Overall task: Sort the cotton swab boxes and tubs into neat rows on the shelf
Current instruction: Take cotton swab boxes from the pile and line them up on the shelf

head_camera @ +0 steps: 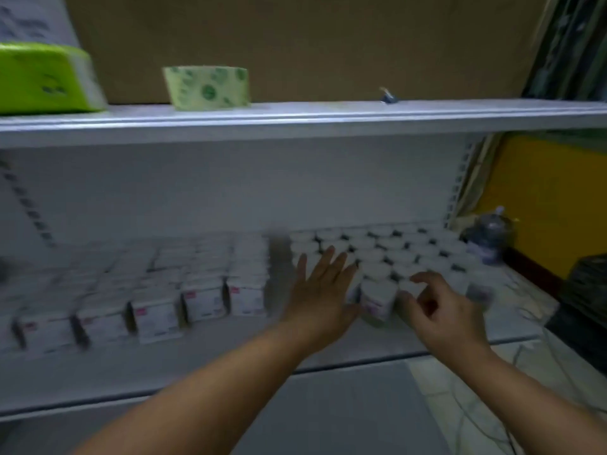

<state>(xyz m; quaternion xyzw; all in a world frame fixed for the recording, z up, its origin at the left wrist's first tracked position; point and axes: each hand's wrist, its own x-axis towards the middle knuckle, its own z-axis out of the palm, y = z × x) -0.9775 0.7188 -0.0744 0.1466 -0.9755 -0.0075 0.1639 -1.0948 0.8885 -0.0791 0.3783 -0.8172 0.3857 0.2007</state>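
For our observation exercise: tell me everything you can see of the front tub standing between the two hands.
The front tub is a round white container with a flat white lid, plastic by its look, with a pinkish mark on its side label. It stands upright at the front of the tub cluster on the lower shelf. The flat left hand is close at its left, the curled right hand at its right; blur hides any contact.

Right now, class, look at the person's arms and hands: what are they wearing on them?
Nothing visible. The left hand and right hand have no gloves; both forearms are uncovered, no sleeves in view. No watch, ring or bracelet shows, though the picture is blurred.
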